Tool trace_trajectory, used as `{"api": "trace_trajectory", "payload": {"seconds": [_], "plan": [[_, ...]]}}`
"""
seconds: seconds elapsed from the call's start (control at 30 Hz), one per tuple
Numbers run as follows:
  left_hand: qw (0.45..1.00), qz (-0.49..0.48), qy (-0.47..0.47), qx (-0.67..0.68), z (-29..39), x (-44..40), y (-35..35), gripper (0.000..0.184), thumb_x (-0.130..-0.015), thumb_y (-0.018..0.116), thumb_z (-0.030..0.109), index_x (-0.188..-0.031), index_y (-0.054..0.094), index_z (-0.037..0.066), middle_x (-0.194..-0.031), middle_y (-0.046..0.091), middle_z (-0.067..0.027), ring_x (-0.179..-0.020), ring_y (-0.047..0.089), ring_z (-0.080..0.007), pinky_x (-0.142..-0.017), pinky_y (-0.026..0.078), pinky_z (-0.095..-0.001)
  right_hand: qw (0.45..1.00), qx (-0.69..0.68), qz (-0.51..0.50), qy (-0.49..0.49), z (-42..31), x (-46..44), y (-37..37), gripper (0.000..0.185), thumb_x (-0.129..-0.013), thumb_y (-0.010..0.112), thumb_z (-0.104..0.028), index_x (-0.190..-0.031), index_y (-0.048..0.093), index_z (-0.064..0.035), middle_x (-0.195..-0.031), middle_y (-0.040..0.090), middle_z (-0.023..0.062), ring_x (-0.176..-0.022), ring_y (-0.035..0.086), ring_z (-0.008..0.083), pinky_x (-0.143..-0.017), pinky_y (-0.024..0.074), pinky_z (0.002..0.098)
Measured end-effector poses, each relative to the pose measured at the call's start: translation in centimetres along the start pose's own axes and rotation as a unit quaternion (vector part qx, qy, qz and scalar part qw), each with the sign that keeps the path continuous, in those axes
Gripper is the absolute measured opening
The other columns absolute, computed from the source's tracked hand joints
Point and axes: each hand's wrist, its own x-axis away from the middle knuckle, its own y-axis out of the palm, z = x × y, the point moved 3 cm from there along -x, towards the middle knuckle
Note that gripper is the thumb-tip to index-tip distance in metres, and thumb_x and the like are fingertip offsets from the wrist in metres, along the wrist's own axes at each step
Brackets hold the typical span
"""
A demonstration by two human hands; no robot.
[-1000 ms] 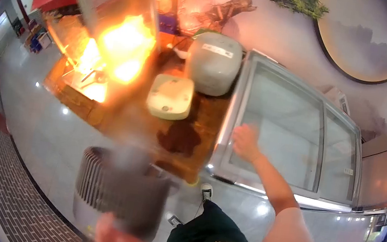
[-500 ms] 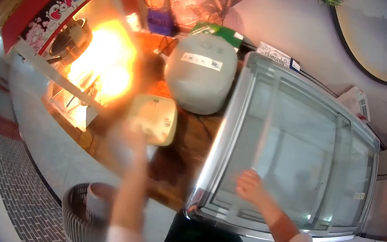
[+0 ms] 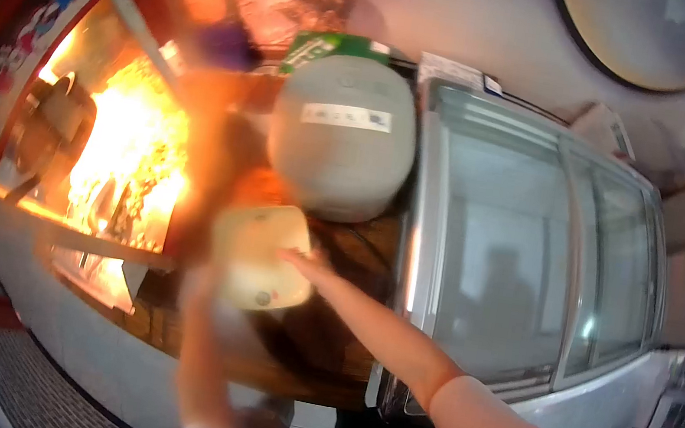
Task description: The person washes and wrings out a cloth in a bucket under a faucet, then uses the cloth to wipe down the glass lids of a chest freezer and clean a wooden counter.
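A cream, square appliance with rounded corners (image 3: pixel 261 233) stands on the wooden counter (image 3: pixel 277 371); its kind is unclear. Over its right side reaches my right hand (image 3: pixel 301 262), fingers stretched out and holding nothing that I can see. Close to its left edge, my left hand (image 3: pixel 206 278) is smeared by motion, so its fingers and anything in them cannot be made out. A pale blur lies just below the appliance. Behind it sits a large grey rounded appliance (image 3: pixel 340 157) with a white label strip.
At left, a brightly lit popcorn machine (image 3: pixel 136 159) holds a metal kettle (image 3: pixel 57 126) and popcorn. A glass-topped chest freezer (image 3: pixel 507 228) borders the counter on the right. A green box (image 3: pixel 335 48) is behind the grey appliance. A round framed picture (image 3: pixel 639 37) hangs on the wall.
My right hand has moved left from over the freezer to the cream appliance. My left hand remains blurred near that appliance. The view has shifted, with the popcorn machine now further left.
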Motion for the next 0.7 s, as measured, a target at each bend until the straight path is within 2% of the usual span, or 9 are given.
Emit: {"api": "trace_trajectory", "payload": {"seconds": [0.2, 0.3, 0.33, 0.37, 0.43, 0.47, 0.53, 0.63, 0.7], "plan": [[0.992, 0.089, 0.01, 0.088, 4.3, 4.6, 3.0, 0.01, -0.063, 0.045, 0.011, -0.07, 0.049, 0.005, -0.067, 0.047, -0.003, -0.061, 0.048, -0.019, -0.059, 0.041, -0.029, 0.995, -0.054, 0.082, 0.011, 0.4, -0.1, 3.1, 0.1, -0.06, 0.052, -0.065, -0.133, 0.01, -0.0113, -0.133, 0.015, 0.0245, -0.121, 0.019, 0.041, -0.098, 0.0188, 0.0478], [0.996, -0.05, 0.061, -0.036, 7.2, 4.3, -3.0, 0.018, -0.056, 0.042, 0.008, -0.072, 0.049, 0.003, -0.068, 0.046, -0.0017, -0.06, 0.046, -0.0166, -0.056, 0.04, -0.029, 0.976, -0.148, 0.037, -0.154, -1.4, 5.1, 2.2, 0.094, -0.063, 0.052, -0.058, -0.132, 0.01, -0.01, -0.128, 0.02, 0.0249, -0.119, 0.02, 0.0406, -0.097, 0.0201, 0.0481], [0.992, 0.05, 0.113, -0.023, 11.1, 9.8, 2.1, 0.008, -0.064, 0.048, 0.005, -0.06, 0.042, 0.01, -0.056, 0.038, 0.0031, -0.049, 0.037, -0.009, -0.045, 0.029, -0.0233, 0.96, -0.167, 0.035, -0.224, -2.0, 6.9, 1.6, 0.091, -0.065, 0.054, -0.053, -0.132, 0.012, -0.0095, -0.125, 0.023, 0.0249, -0.118, 0.022, 0.0403, -0.096, 0.0212, 0.0482], [0.988, 0.085, 0.113, -0.056, 14.4, 14.1, 4.5, 0.006, -0.063, 0.047, 0.005, -0.069, 0.047, 0.007, -0.06, 0.042, 0.0015, -0.052, 0.04, -0.0098, -0.048, 0.032, -0.0234, 0.942, -0.182, 0.043, -0.278, -4.0, 11.6, -0.6, 0.087, -0.066, 0.057, -0.047, -0.131, 0.013, -0.009, -0.122, 0.026, 0.0245, -0.117, 0.023, 0.0398, -0.095, 0.0224, 0.048], [0.986, 0.058, 0.141, -0.072, 17.8, 16.9, 5.3, 0.03, -0.063, 0.043, 0.012, -0.089, 0.052, -0.002, -0.077, 0.052, -0.0075, -0.068, 0.051, -0.019, -0.063, 0.042, -0.0281, 0.915, -0.24, 0.099, -0.309, -6.4, 18.5, -5.2, 0.081, -0.066, 0.059, -0.035, -0.13, 0.016, -0.0089, -0.118, 0.029, 0.0236, -0.115, 0.025, 0.0392, -0.095, 0.023, 0.0457], [0.977, 0.058, 0.205, 0.017, 20.1, 21.3, 12.3, 0.031, -0.063, 0.042, 0.012, -0.089, 0.05, -0.003, -0.078, 0.051, -0.0089, -0.069, 0.051, -0.0205, -0.066, 0.044, -0.0307, 0.898, -0.247, 0.104, -0.349, -7.1, 21.4, -7.9, 0.081, -0.067, 0.059, -0.032, -0.13, 0.015, -0.0089, -0.119, 0.029, 0.0231, -0.115, 0.024, 0.0383, -0.096, 0.0222, 0.0438], [0.969, 0.047, 0.228, -0.078, 22.7, 23.4, 16.1, 0.034, -0.063, 0.041, 0.01, -0.094, 0.048, -0.003, -0.081, 0.05, -0.0088, -0.072, 0.05, -0.0208, -0.067, 0.044, -0.031, 0.87, -0.256, 0.078, -0.413, -6.3, 22.9, -12.7, 0.081, -0.068, 0.06, -0.029, -0.132, 0.013, -0.0087, -0.119, 0.029, 0.0216, -0.116, 0.024, 0.0355, -0.098, 0.0201, 0.0411], [0.971, 0.08, 0.187, -0.126, 23.4, 25.1, 28.7, 0.04, -0.062, 0.044, 0.008, -0.1, 0.046, -0.002, -0.081, 0.05, -0.0082, -0.073, 0.05, -0.0197, -0.065, 0.044, -0.0293, 0.814, -0.363, 0.035, -0.451, -2.9, 23.0, -20.1, 0.08, -0.072, 0.061, -0.024, -0.133, 0.011, -0.0072, -0.126, 0.024, 0.0158, -0.12, 0.022, 0.0247, -0.096, 0.0271, 0.037], [0.953, 0.065, 0.217, -0.202, 21.7, 20.4, 34.5, 0.044, -0.061, 0.046, 0.007, -0.104, 0.044, -0.002, -0.083, 0.051, -0.0085, -0.073, 0.05, -0.0184, -0.064, 0.043, -0.028, 0.828, -0.402, 0.072, -0.384, 1.3, 23.3, -25.4, 0.077, -0.075, 0.06, -0.022, -0.133, 0.012, -0.0074, -0.128, 0.027, 0.011, -0.12, 0.024, 0.021, -0.094, 0.0306, 0.035]]}}
